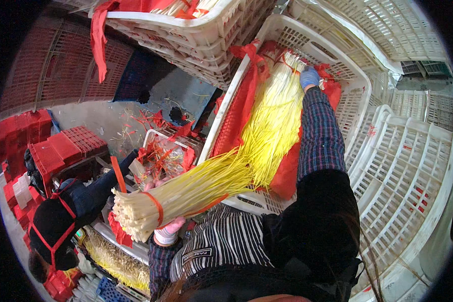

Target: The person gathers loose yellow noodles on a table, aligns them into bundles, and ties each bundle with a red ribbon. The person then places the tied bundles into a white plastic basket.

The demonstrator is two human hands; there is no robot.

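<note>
My left hand [170, 230], in a pink and white glove, supports a thick bundle of blanched yellow chives [185, 196] from below, with fingertips showing at its far side. An orange band [156, 207] circles this bundle near its pale cut ends. Its yellow tips meet those of more chives [275, 120] lying in a white plastic crate [226, 117] lined with red mesh cloth [236, 120]. My right hand [309, 77], in a blue glove, touches the white ends of the chives in the crate. Its fingers are partly hidden, so their grip is unclear.
Stacked white crates [196, 49] stand at the upper left. Another white crate [396, 181] lies along the right. A small bin [166, 158] holds red and orange scraps. A co-worker [60, 222] bends beside a trough of chives [113, 256] near red crates [68, 147].
</note>
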